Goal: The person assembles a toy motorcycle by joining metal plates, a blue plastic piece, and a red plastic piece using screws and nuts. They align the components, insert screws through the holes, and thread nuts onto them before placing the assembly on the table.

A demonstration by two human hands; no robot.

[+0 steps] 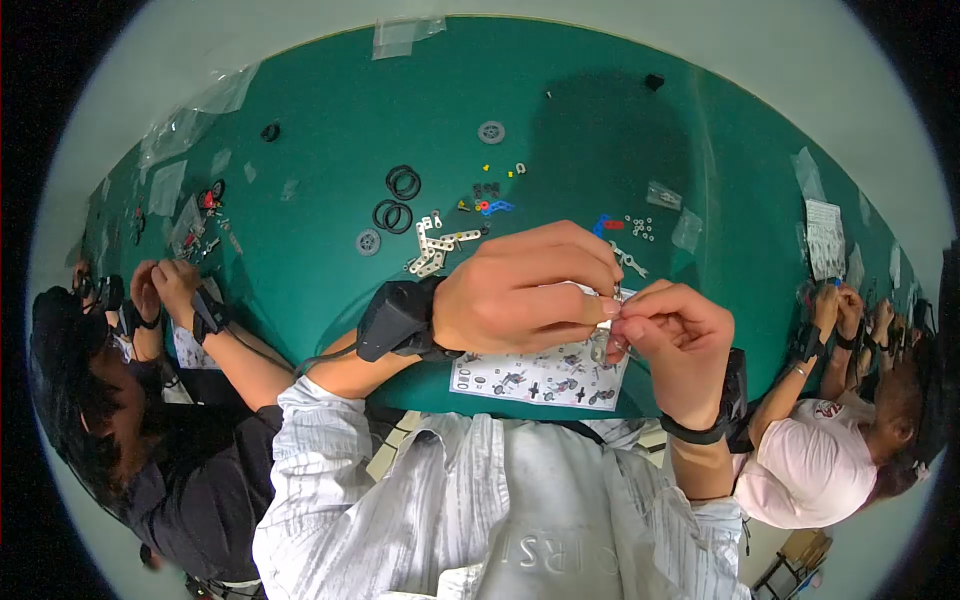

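the left hand point(530, 295) and right hand point(690, 340) pinch a small, clear plastic packet point(599, 347) above the white, printed paper sheet point(535, 382); pulled too sharply, it could tear, spilling any contents.

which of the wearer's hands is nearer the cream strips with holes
Left. The left hand is close to the cream strips, to their right and nearer the wearer; the right hand is farther right, past the left hand.

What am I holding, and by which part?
A small shiny thing, at the fingertips of your left hand and right hand; it's too hidden to tell which part they grip.
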